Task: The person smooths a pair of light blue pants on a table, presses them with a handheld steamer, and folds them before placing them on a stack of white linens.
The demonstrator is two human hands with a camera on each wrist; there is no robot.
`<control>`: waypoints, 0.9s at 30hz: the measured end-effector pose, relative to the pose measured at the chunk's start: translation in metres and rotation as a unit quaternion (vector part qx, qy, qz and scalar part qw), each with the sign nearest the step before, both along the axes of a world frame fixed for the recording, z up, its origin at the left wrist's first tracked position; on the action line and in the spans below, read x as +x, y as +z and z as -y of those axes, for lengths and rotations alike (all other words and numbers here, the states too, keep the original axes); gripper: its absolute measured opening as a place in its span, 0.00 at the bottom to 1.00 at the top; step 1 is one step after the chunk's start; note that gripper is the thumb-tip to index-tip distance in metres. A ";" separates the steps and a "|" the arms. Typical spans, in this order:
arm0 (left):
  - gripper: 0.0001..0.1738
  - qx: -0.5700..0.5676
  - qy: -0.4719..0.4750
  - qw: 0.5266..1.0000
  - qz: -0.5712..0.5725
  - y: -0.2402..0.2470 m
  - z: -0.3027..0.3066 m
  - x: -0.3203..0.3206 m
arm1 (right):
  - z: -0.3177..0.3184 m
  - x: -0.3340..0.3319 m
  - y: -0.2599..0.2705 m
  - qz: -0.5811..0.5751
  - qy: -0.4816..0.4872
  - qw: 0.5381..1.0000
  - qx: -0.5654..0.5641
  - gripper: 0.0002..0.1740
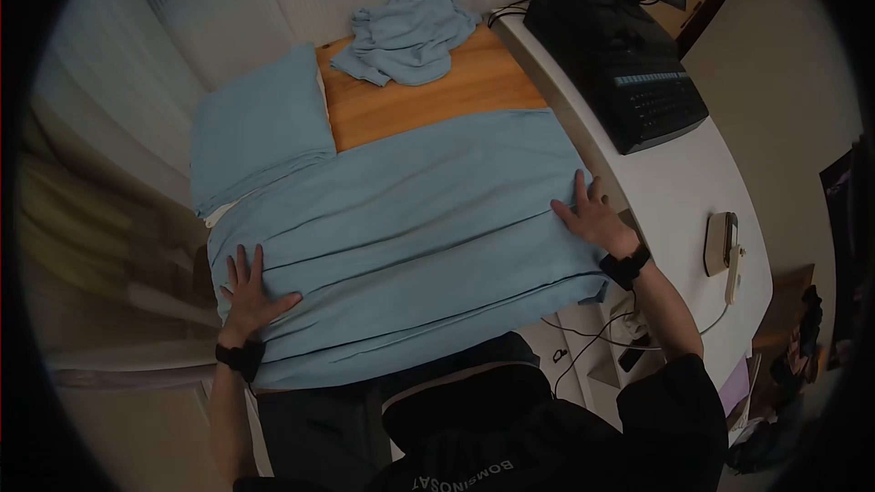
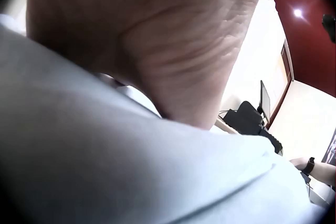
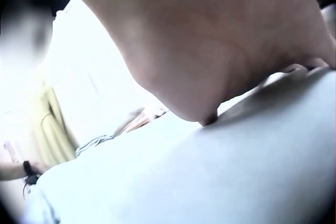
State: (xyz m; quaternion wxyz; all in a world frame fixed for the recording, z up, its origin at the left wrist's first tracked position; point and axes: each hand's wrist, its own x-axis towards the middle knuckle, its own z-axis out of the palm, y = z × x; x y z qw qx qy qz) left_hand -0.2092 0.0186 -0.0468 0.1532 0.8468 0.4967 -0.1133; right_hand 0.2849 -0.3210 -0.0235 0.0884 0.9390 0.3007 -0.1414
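A light blue cloth (image 1: pixel 410 219) lies spread over a wooden surface, with long creases running across its width. My left hand (image 1: pixel 248 299) rests on its near left side, fingers spread and thumb pointing inward. At the right edge my right hand (image 1: pixel 592 217) touches the cloth, its fingers spread too. Close up in the left wrist view, the left palm (image 2: pixel 184 50) stands over the fabric. The right wrist view shows the right palm (image 3: pixel 199 50) with the thumb tip down at the cloth. Neither hand grips anything.
A blue pillow (image 1: pixel 260 123) lies at the far left, and a crumpled blue cloth (image 1: pixel 410 34) on the bare wood (image 1: pixel 428 96) at the back. Along the right runs a white desk (image 1: pixel 688 187) with a black keyboard device (image 1: pixel 629 73), a small box (image 1: pixel 720 243) and cables.
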 end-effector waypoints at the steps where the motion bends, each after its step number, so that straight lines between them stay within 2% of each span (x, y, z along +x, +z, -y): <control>1: 0.79 -0.001 -0.001 1.000 -0.004 0.000 -0.001 0.004 | -0.004 0.014 -0.011 -0.004 -0.001 1.000 -0.001 0.50; 3: 0.80 0.003 0.010 1.000 -0.012 0.000 -0.001 0.011 | -0.002 0.049 -0.026 -0.037 0.022 0.995 0.086 0.54; 5: 0.80 0.005 0.020 1.000 -0.013 -0.004 -0.002 0.017 | -0.002 0.059 -0.026 -0.068 0.036 0.994 0.079 0.53; 7: 0.80 0.000 0.026 1.000 -0.012 0.000 -0.002 0.022 | -0.009 0.060 -0.032 0.073 0.073 0.992 0.068 0.49; 8: 0.80 -0.001 0.037 0.999 -0.013 0.000 -0.002 0.022 | -0.018 0.044 -0.019 0.071 0.084 0.992 0.068 0.49; 10: 0.80 0.002 0.025 1.000 -0.001 -0.004 0.001 0.019 | -0.023 -0.001 0.008 0.106 0.262 0.952 0.117 0.49; 11: 0.80 0.002 0.030 0.999 -0.010 -0.005 0.004 0.019 | -0.023 -0.019 0.015 -0.038 0.247 0.958 0.140 0.53; 13: 0.79 0.012 0.007 1.000 -0.015 -0.006 0.016 0.023 | -0.018 -0.041 0.022 -0.067 0.229 0.971 0.027 0.57; 16: 0.79 0.006 0.002 1.000 -0.001 -0.005 0.038 0.038 | 0.007 -0.006 -0.010 -0.025 0.162 0.986 0.043 0.59; 18: 0.78 0.000 -0.007 1.000 -0.012 -0.002 0.046 0.057 | 0.016 0.013 -0.009 -0.037 0.146 0.988 0.041 0.58; 20: 0.78 -0.004 -0.009 1.000 -0.012 -0.003 0.055 0.081 | 0.025 0.049 -0.022 -0.102 0.113 0.981 0.123 0.59; 21: 0.77 -0.002 -0.019 1.000 -0.001 -0.006 0.058 0.091 | 0.021 0.059 -0.018 -0.108 0.081 0.988 0.072 0.58; 25: 0.76 0.012 -0.036 0.998 0.049 -0.017 0.060 0.125 | 0.013 0.101 -0.040 -0.060 0.106 0.990 0.073 0.56; 27: 0.75 0.011 -0.028 0.998 0.063 -0.012 0.057 0.130 | 0.003 0.098 -0.028 -0.058 0.044 0.995 0.062 0.50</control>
